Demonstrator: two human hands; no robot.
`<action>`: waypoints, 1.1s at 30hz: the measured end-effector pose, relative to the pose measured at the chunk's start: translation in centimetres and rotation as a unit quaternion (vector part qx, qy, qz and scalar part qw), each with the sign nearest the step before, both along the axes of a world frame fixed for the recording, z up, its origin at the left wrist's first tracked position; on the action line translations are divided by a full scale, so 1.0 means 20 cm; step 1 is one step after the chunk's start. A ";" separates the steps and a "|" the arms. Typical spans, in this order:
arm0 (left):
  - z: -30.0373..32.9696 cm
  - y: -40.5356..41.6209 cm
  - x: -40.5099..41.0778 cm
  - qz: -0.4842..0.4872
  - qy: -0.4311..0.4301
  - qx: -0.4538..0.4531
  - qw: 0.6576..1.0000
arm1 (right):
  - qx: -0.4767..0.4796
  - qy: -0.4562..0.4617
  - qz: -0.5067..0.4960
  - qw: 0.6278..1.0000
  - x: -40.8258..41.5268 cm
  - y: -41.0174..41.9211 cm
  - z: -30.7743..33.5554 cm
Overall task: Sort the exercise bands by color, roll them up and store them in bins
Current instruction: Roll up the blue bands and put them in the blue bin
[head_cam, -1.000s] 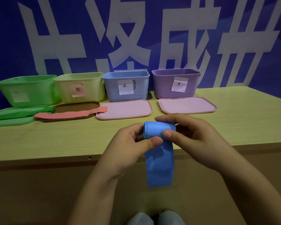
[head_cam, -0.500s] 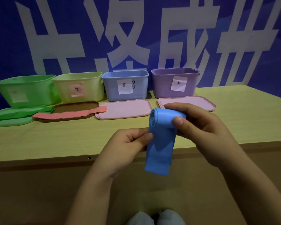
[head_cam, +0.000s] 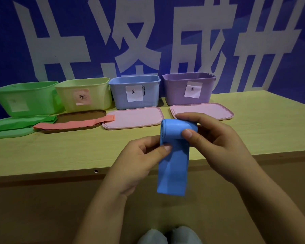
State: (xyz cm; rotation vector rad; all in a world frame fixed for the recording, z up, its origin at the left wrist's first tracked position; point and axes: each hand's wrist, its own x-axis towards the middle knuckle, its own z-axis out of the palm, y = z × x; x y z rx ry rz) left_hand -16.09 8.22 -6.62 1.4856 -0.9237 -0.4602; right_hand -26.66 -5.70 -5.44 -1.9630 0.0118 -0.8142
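Since a second ago the blue exercise band [head_cam: 174, 155] has risen, its roll thicker. Right hand [head_cam: 217, 143] grips the roll, left hand [head_cam: 141, 159] pinches the hanging strip, both in front of the blue bin [head_cam: 134, 92], over the surface [head_cam: 253, 124] edge.

A single wide-angle camera worn on the person's head looks forward and down across a wooden table [head_cam: 253, 124] towards a blue banner [head_cam: 165, 32] at the back. The left hand [head_cam: 139, 161] and right hand [head_cam: 217, 145] sit close in mid-frame; four bins line the far edge, and shoes [head_cam: 169, 235] show at the bottom
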 end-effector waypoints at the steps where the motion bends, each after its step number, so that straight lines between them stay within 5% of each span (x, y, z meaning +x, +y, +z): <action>1: 0.00 -0.01 -0.01 0.004 0.000 0.002 1.000 | -0.006 -0.001 -0.004 1.000 0.00 0.00 -0.01; 20: -0.03 -0.02 -0.02 -0.063 0.105 -0.041 0.992 | -0.184 -0.138 -0.118 0.966 0.03 0.03 -0.11; 33: 0.01 0.03 -0.04 0.024 -0.032 0.013 0.999 | -0.164 -0.136 -0.057 0.975 0.00 0.06 -0.14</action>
